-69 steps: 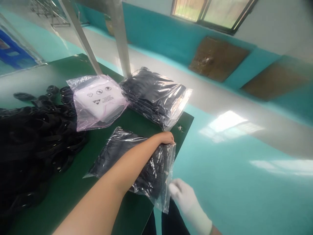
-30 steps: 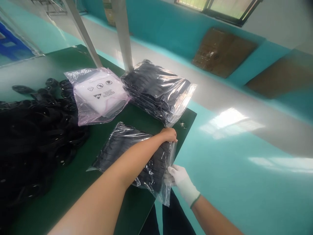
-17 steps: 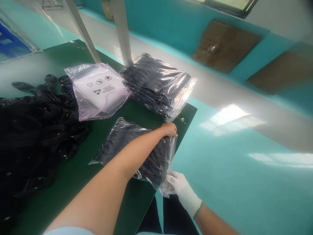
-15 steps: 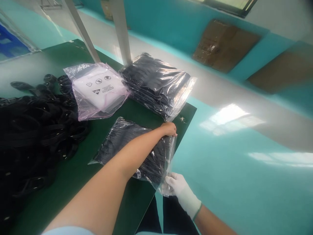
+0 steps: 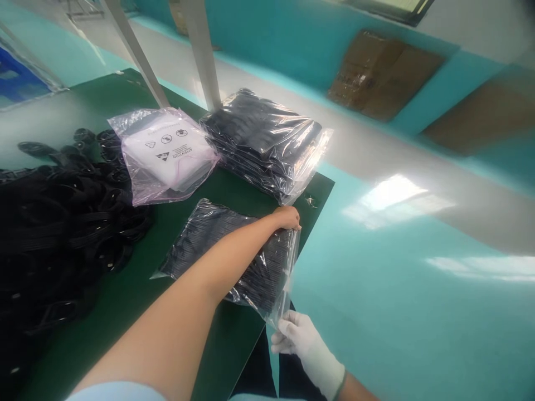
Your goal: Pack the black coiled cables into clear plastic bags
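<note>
A clear plastic bag (image 5: 267,284) filled with ribbed black pieces lies flat on the green table (image 5: 225,345), its right end reaching past the table edge. Bare and closed, my left hand (image 5: 287,218) grips the far corner of that end, while its forearm crosses over the bag. My right hand (image 5: 298,337), in a white glove, pinches the near corner of the same end with fingers curled. Just beyond sits a bulging clear bag of black items (image 5: 263,139).
Black coiled cables (image 5: 75,223) are heaped on the left of the table. A pinkish bag with printed warnings (image 5: 167,156) lies behind. Two grey posts (image 5: 200,55) rise at the back edge. Flattened cardboard (image 5: 380,72) leans on the wall.
My right hand has slid slightly toward me along the bag's end, to its near corner. My left hand holds the far corner as before.
</note>
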`<state>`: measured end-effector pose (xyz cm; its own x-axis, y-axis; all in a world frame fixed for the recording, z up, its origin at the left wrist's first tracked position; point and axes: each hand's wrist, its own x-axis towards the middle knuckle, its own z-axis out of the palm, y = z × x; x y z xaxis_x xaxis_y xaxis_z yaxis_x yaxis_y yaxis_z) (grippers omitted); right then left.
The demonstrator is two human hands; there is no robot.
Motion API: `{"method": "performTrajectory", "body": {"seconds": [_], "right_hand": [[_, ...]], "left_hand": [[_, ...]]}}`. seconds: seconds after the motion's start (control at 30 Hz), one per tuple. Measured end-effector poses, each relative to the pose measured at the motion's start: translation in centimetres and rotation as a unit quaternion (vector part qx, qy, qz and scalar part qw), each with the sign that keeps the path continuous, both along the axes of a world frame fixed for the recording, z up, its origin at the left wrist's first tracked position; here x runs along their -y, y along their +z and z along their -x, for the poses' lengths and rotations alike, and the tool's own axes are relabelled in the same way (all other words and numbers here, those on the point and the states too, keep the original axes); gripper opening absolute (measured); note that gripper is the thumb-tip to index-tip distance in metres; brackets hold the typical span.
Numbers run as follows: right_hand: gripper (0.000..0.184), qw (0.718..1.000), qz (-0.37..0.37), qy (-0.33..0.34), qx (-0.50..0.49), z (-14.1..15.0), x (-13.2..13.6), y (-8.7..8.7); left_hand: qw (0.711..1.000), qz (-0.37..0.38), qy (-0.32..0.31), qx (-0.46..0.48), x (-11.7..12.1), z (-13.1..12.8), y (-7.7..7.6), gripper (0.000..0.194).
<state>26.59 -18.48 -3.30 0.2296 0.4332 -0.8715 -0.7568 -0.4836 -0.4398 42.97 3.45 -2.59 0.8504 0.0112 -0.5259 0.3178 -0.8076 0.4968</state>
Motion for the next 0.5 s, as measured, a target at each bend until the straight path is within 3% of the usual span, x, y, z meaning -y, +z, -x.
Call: {"method": "performTrajectory", "body": {"seconds": [0.13, 0.23, 0.37, 0.43, 0.5], "right_hand": [[0.017, 0.998, -0.023, 0.048, 0.032, 3.3, 1.6, -0.8], [0.013, 0.996, 0.026, 0.068, 0.051, 4.2, 3.4, -2.0], [0.023, 0.986, 0.044, -0.025, 0.161, -0.5, 3.8, -2.4], [0.029, 0.979, 0.038, -0.062, 0.19, -4.0, 2.4, -1.8], [0.033, 0.981, 0.032, -0.058, 0.181, -6.9, 0.3, -1.2]], "left_hand": [[1.0, -0.001, -0.005, 0.004, -0.2, 0.1, 0.0, 0.02], [1.0, -0.006, -0.011, 0.006, 0.2, 0.0, 0.7, 0.021], [0.998, -0.03, -0.008, 0.045, 1.0, 1.1, 4.2, 0.032], [0.995, -0.053, 0.004, 0.088, 0.2, 3.5, 6.4, 0.034], [0.988, -0.085, 0.043, 0.125, -2.2, 7.4, 7.8, 0.032]]}}
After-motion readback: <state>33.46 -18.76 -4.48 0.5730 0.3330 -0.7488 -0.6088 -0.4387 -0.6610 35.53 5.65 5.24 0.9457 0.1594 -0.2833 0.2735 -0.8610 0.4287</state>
